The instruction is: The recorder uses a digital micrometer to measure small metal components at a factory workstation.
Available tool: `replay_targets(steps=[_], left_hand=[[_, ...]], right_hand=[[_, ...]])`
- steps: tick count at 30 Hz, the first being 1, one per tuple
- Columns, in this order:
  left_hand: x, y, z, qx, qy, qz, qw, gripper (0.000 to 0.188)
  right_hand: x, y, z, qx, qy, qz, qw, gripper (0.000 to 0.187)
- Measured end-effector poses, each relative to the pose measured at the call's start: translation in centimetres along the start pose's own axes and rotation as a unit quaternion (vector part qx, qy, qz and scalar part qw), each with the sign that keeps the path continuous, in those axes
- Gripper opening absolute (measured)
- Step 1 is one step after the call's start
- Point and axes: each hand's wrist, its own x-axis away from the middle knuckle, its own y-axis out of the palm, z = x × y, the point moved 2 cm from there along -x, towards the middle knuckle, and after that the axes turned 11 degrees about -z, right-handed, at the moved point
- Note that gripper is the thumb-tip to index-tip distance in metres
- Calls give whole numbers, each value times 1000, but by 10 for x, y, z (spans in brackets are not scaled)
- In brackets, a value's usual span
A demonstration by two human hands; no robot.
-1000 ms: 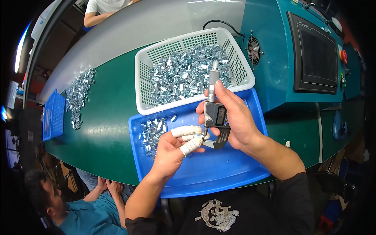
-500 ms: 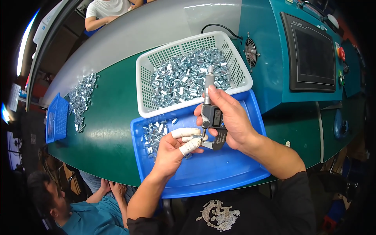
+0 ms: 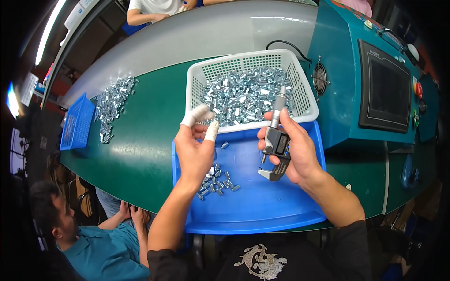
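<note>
My right hand (image 3: 300, 150) grips a digital micrometer (image 3: 280, 140) above the blue tray (image 3: 262, 210). Its silver thimble points up toward the basket, and nothing shows between its measuring faces. White coverings wrap the thumb and a finger or more of my left hand (image 3: 193, 147). That hand is at the near left corner of a white perforated basket (image 3: 307, 96), thumb and forefinger apart, with no part visible between them. Shiny metal parts (image 3: 243, 93), small and short, heap up in the basket. More small metal parts (image 3: 218, 180) lie at the left side of the tray.
Another pile of metal parts (image 3: 112, 103) lies on the green table (image 3: 150, 117) beside a tipped blue basket (image 3: 77, 124). At the right stands a teal machine (image 3: 335, 112) with a dark screen (image 3: 386, 89). A person in teal (image 3: 103, 248) sits at lower left; another in white is at the back.
My left hand has left the micrometer and moved up and left to the white basket's edge. The part between the measuring faces is gone. The whole view has shifted a little.
</note>
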Motion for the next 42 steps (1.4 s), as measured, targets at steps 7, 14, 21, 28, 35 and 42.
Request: replay_targets(steps=[7,14,21,28,35,42], left_hand=[[25,10,-17,-428,8,-154,891,11],[36,25,-35,-480,48,-172,859,6],[39,27,-27,-467,82,-227,851,14],[48,26,-14,-435,95,-282,850,22],[44,14,14,292,-193,-218,911,17],[52,32,27,359,-220,-219,880,22]], right_hand=[[-6,4,-1,-3,10,3,1000,44],[-1,-1,5,-11,16,17,1000,43],[-1,1,3,-6,4,12,1000,43],[3,6,3,-6,10,5,1000,43],[-1,-6,-7,-58,-17,21,998,43],[7,4,-18,-66,-36,-32,997,48]])
